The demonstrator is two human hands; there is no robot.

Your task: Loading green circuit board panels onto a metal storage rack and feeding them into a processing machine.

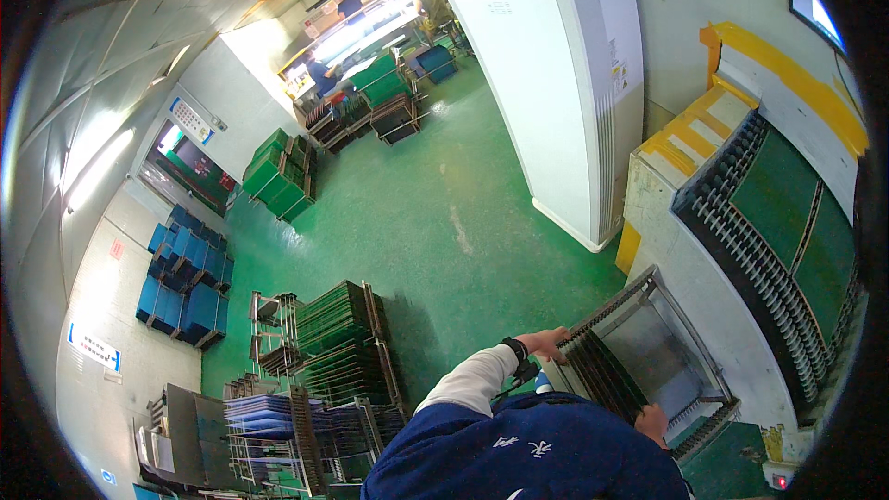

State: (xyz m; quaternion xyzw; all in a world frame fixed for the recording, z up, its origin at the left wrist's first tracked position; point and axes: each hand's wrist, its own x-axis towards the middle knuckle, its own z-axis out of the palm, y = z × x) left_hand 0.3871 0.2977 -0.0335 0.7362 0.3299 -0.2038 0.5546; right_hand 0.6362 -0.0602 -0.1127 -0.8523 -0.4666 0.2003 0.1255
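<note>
My left hand [546, 343], with a black watch on the wrist, is closed at the far-left end of a row of thin dark green boards [600, 372]. My right hand [653, 422] is closed at their near-right end, its fingers partly hidden. The boards stand on edge, side by side, in a slotted metal rack [681, 301]. The rack's far-right part shows a bare grey sheet. Right of the rack is a machine with a roller conveyor [755, 241], on which flat green boards [780, 187] lie.
A tall white cabinet-like unit [546, 65] stands ahead. Racks of green boards [338, 343] and bluish boards [264, 417] are at my left. Blue bins [190, 264] line the left wall; green bins [278, 176] stand farther off. Several people [322, 76] sit at a lit bench.
</note>
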